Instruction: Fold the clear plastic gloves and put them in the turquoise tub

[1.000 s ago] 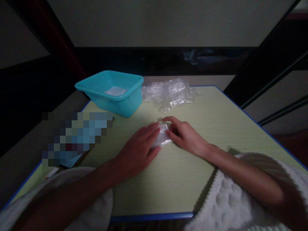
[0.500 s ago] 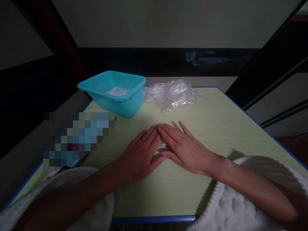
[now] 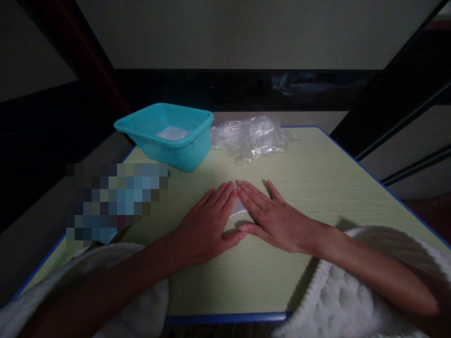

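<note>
Lying just below the frame's centre, the packet [image 3: 238, 207] showed between the left hand [image 3: 207, 226] and right hand [image 3: 278, 219], both palm-down, angled inward, fingers straight, covering its sides without gripping

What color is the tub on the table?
The tub is turquoise blue, seen best in the head view.

A small, whitish plastic packet [image 3: 239, 206] is laid flat on the bench [image 3: 225, 291], largely covered by the left hand [image 3: 208, 226] and right hand [image 3: 276, 219], a strip exposed between.
</note>
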A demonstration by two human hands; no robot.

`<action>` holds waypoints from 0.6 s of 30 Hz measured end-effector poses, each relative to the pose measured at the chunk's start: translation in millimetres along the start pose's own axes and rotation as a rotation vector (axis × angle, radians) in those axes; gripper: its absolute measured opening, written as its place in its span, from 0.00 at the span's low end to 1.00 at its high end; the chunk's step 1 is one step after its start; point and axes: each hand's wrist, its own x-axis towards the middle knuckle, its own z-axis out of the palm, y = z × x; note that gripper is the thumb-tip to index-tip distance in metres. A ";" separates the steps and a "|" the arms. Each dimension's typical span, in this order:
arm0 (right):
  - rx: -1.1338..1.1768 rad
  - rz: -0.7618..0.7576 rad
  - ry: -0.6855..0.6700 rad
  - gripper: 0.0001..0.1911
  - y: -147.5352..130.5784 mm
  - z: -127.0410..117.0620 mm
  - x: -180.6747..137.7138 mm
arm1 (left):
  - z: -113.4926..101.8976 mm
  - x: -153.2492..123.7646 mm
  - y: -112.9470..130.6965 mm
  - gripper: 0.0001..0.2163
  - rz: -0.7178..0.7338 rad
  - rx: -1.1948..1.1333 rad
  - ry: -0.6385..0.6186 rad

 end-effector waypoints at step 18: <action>0.013 0.018 -0.065 0.41 0.2 -4.1 1.9 | -5.2 0.2 -1.1 0.33 0.008 -0.011 -0.056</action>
